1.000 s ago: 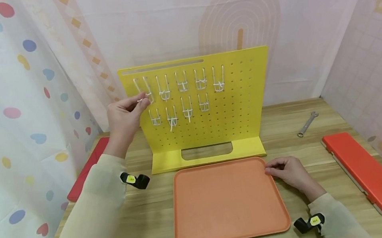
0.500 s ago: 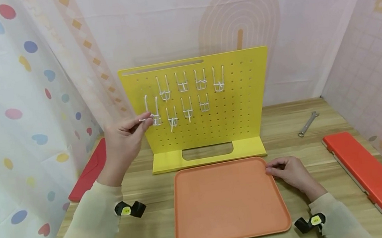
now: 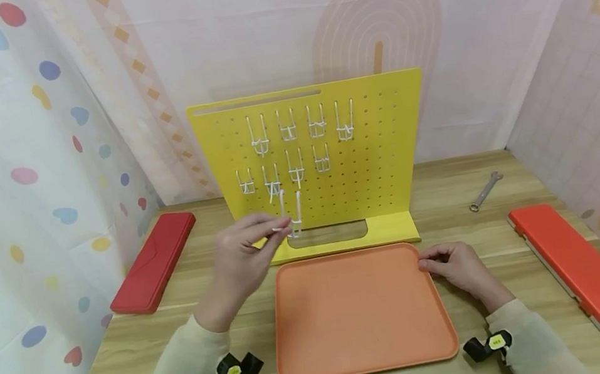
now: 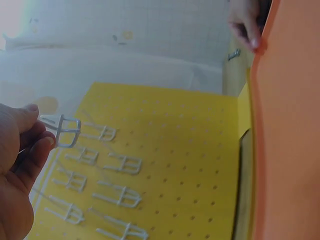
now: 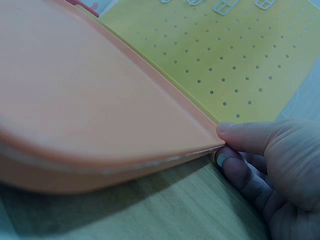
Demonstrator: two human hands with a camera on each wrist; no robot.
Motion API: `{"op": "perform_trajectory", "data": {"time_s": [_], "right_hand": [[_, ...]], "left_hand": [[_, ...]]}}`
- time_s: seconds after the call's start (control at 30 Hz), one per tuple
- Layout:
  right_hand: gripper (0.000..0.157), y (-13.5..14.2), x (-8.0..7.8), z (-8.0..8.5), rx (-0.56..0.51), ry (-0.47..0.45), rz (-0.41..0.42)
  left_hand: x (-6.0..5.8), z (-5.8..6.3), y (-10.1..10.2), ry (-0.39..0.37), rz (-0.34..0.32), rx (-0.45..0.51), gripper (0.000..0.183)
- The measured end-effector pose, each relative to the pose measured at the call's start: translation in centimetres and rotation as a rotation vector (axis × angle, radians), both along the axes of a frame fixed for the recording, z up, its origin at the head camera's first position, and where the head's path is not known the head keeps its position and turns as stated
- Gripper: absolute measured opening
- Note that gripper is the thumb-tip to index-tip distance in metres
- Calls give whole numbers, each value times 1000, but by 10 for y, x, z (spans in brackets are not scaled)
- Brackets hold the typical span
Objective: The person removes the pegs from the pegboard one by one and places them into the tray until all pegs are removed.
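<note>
My left hand point(image 3: 246, 257) pinches a white wire pegboard hook point(image 4: 69, 130) between thumb and fingers. In the head view this hook stands in front of the lower part of the yellow pegboard point(image 3: 379, 183), its two prongs pointing up, near the back left of the orange tray point(image 3: 362, 311). Several similar white hooks point(image 3: 261, 144) hang on the board in two rows. At the tray's back right corner, my right hand point(image 3: 461, 267) pinches the rim, thumb on top and fingers underneath in the right wrist view. Nothing lies in the tray.
A dark red case point(image 3: 153, 263) lies on the wooden table at the left, and a brighter red case point(image 3: 584, 266) at the right. Behind the right one is a wrench point(image 3: 485, 191). The pegboard stands upright on its yellow foot point(image 3: 388, 229), directly behind the tray. Patterned curtains surround the table.
My left hand has taken the hook off the board's upper left corner and carried it down and right, towards the tray. My right hand has stayed at the tray's corner.
</note>
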State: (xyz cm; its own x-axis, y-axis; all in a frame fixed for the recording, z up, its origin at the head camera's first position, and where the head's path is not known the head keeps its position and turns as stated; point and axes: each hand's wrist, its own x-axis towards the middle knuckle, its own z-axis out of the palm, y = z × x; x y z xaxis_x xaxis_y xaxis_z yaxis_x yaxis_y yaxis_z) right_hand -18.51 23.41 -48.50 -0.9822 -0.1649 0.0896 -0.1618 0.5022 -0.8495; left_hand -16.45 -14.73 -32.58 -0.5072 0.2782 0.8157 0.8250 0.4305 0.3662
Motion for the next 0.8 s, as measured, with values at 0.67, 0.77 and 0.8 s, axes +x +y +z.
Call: {"op": "perform_trajectory", "data": {"time_s": [0.67,0.77,0.8], "right_hand": [[19,1,-2,1,6,2,7],[18,1,-2,0,13,5,5],[18,0,-2,0,13,5,6]], "left_hand": [[-8,-83,108,-354,-128,-161,7],[-13,-91,122,-428,-138,-188,8],[-15,-94,125,-445,-145,-193,8]]}}
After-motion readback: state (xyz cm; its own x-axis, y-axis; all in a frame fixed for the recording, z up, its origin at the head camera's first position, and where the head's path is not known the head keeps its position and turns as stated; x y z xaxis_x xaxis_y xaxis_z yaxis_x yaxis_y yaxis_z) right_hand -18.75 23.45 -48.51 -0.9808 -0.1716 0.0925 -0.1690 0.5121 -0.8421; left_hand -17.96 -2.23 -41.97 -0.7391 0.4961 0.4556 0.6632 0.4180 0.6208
